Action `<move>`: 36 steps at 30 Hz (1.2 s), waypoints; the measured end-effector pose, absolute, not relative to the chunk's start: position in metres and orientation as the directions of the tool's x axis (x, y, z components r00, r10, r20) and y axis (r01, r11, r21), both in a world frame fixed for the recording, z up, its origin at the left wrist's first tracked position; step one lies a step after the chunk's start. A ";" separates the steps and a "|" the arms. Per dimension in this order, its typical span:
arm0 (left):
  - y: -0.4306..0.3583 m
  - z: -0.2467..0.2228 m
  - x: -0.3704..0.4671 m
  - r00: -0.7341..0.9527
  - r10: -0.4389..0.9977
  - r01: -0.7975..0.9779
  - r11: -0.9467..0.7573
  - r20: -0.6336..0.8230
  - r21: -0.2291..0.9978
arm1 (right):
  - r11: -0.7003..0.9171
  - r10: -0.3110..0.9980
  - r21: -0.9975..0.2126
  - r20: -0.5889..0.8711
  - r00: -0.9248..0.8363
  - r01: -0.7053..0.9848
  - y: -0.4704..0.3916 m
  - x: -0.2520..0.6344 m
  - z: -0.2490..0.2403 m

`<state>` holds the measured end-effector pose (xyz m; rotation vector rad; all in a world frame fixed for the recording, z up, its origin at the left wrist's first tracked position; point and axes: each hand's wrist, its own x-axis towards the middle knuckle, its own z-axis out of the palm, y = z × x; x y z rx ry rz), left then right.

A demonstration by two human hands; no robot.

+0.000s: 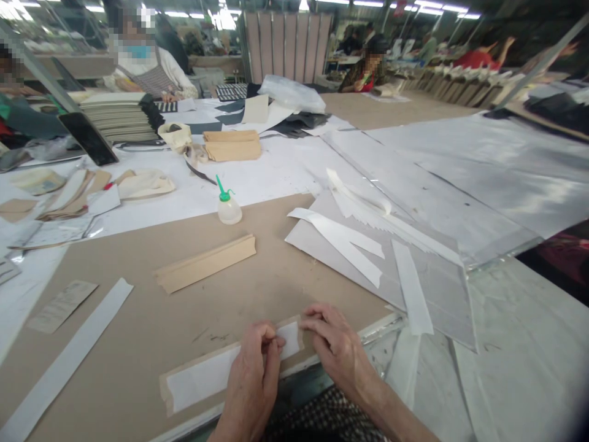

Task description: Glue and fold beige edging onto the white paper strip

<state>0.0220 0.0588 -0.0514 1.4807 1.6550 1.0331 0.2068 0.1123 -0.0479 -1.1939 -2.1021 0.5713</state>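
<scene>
A tan strip (pixel 164 393) lies along the near table edge, with a white strip (pixel 197 382) flat on top of it. My left hand (pixel 253 371) is over the middle of the white strip, its thumb and fingertips pinched together; whatever they hold, if anything, is too small to make out. At the strip's right end is my right hand (pixel 338 347), fingers bent but apart, their tips touching the tan margin. Beyond them lies a folded tan piece (pixel 207 264). A clear squeeze bottle (pixel 230 212) with a green nozzle stands farther back.
Loose white strips (pixel 354 245) lie on a grey sheet (pixel 442 294) at the right. One long white strip (pixel 69 362) and a marked card (pixel 62 306) are at left. Tan pieces (pixel 232 146), a phone (pixel 87 138) and a stack (pixel 117 116) stand behind. A co-worker (pixel 154 70) sits opposite.
</scene>
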 end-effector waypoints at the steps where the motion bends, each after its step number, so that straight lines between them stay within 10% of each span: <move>1: 0.059 -0.050 0.022 -0.111 0.993 0.468 0.016 0.041 0.884 | 0.477 0.878 -0.640 0.320 -0.355 0.603 0.112 0.207 -0.048; 22: 0.060 -0.061 0.014 0.125 0.953 0.641 -0.289 0.275 0.711 | 0.656 0.752 -0.323 0.203 -0.627 0.682 0.102 0.228 -0.045; 36: 0.057 -0.063 0.015 0.196 0.923 0.703 -0.368 0.331 0.609 | 0.591 0.779 -0.640 0.293 -0.555 0.491 0.104 0.225 -0.049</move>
